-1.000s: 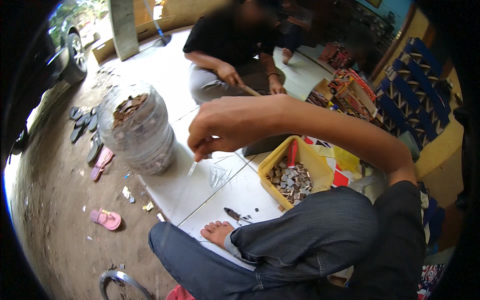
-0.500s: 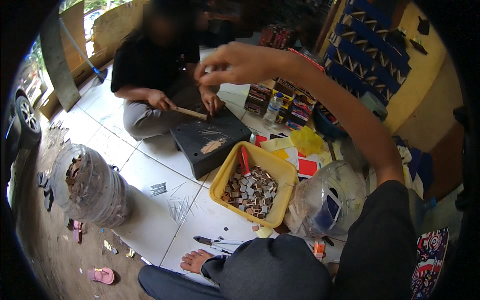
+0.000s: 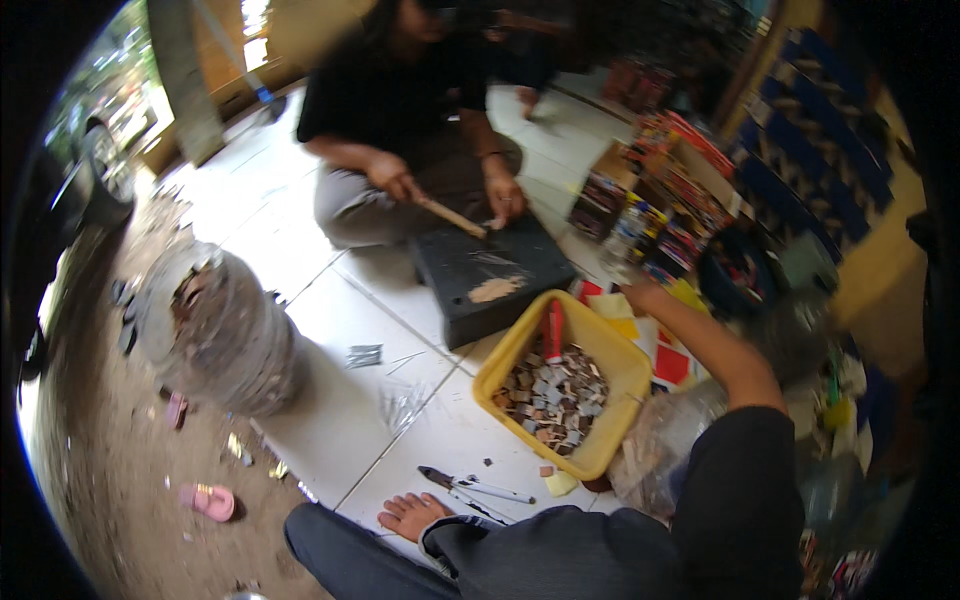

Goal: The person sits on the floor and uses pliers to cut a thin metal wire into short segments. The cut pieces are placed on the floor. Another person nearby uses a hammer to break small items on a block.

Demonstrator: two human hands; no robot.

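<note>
My right hand (image 3: 646, 297) is reached out beyond the yellow tub (image 3: 622, 370), close to the base of a clear plastic bottle (image 3: 627, 232) and some coloured cards (image 3: 672, 365). Blur and the angle of the wrist hide its fingers, so whether it holds anything does not show. Inside the tub lie many small brown and grey square pieces (image 3: 560, 400) and a red tool or tube (image 3: 553, 332). My left hand is out of sight.
Across from me a person grips a wooden-handled hammer (image 3: 455, 217) over a black block (image 3: 450, 282). Pliers (image 3: 450, 480) and thin metal rods (image 3: 400, 400) lie on the tiles. A large clear container (image 3: 235, 340) stands at left; boxes (image 3: 690, 180) stand at back right.
My right hand has come down from in front of the person to beside the bottle and cards. The whole view has shifted, with the scene now further right.
</note>
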